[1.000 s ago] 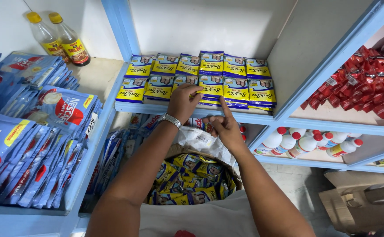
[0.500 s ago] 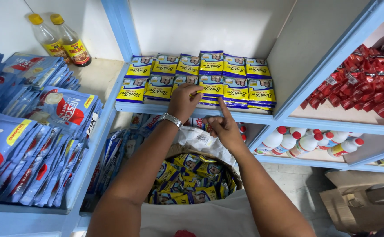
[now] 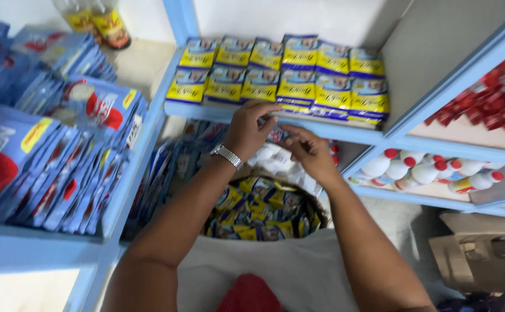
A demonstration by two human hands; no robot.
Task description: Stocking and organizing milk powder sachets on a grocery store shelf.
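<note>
Yellow-and-blue packets [image 3: 296, 86] stand in two rows on the blue shelf [image 3: 327, 128]. My left hand [image 3: 249, 130], with a metal watch on the wrist, is at the shelf's front edge just below the packets. Its fingers are bent and I see nothing in them. My right hand [image 3: 309, 153] hovers a little lower to the right with its fingers spread and empty. Under both hands a white sack [image 3: 287, 268] stands open, with several more yellow-and-blue packets [image 3: 261, 211] inside.
Blue sachets [image 3: 44, 156] hang and lean in rows on the left shelf, with two oil bottles [image 3: 99, 20] behind them. White bottles with red caps [image 3: 414, 170] lie on the lower right shelf, and red packets [image 3: 495, 98] above them. A cardboard box [image 3: 472, 260] sits at the lower right.
My left hand has come back from the packets on the shelf to its front edge. The view has tilted down and left, and the right hand has shifted slightly.
</note>
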